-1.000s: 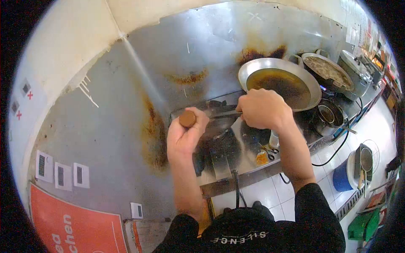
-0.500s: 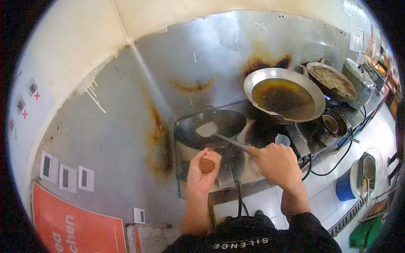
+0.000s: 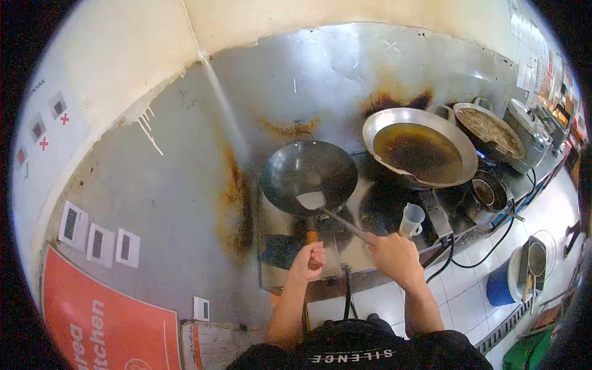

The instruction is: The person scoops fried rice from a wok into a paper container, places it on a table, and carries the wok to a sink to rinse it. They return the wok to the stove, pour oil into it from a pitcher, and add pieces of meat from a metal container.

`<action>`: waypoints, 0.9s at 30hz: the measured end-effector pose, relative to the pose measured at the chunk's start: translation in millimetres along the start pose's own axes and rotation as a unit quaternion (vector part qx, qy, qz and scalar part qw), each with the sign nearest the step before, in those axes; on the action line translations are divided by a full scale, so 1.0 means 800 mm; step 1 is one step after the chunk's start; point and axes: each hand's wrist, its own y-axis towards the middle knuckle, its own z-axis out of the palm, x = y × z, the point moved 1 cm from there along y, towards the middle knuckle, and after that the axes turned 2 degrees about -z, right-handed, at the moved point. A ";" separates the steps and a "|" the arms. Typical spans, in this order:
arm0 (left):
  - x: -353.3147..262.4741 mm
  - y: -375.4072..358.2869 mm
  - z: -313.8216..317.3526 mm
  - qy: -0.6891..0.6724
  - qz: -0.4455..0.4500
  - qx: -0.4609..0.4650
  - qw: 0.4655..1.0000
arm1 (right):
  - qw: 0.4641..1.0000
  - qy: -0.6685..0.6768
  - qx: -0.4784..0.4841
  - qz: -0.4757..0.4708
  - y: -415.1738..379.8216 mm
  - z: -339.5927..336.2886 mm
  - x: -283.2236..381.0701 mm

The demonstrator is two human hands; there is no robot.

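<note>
My left hand (image 3: 308, 261) is closed around the brown wooden handle (image 3: 312, 237) of a dark wok (image 3: 302, 166). The wok is tilted so that its inside faces me. My right hand (image 3: 393, 256) grips the long metal handle of a wok spatula (image 3: 345, 222). Its pale, wide blade overlaps the lower inner side of the wok. Just beyond my right hand stands a clear plastic measuring jug (image 3: 412, 220) on the stove top.
To the right sits a large metal wok of dark oil (image 3: 419, 151). Behind it are another pan of bubbling liquid (image 3: 487, 129) and a lidded pot (image 3: 529, 132). A small saucepan (image 3: 484, 200) stands at the counter edge. A blue bucket (image 3: 504, 283) is on the tiled floor.
My left hand has lowered its end of the handle, and the wok has tipped up toward me. The spatula blade has shifted slightly down and right. More of the jug shows now.
</note>
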 end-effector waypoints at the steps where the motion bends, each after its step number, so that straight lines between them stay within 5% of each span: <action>1: -0.003 0.002 -0.012 0.006 -0.002 -0.004 1.000 | 1.000 0.009 -0.001 0.003 -0.003 0.005 -0.001; 7: -0.013 -0.017 -0.011 0.112 0.107 -0.085 0.984 | 0.999 0.044 -0.021 0.022 -0.013 0.055 -0.013; 17: -0.016 -0.046 0.029 0.171 0.157 -0.127 0.964 | 0.998 0.061 -0.028 0.018 -0.015 0.055 -0.007; 23: -0.019 -0.061 0.068 0.170 0.191 -0.089 0.963 | 0.999 0.025 -0.031 0.002 -0.007 0.031 -0.005; 26: 0.001 -0.102 0.150 0.179 0.244 -0.213 0.929 | 1.000 0.006 -0.029 0.002 0.000 0.012 0.000; 27: -0.004 -0.099 0.146 0.118 0.221 -0.135 0.959 | 1.000 0.001 -0.027 0.003 0.001 0.008 0.000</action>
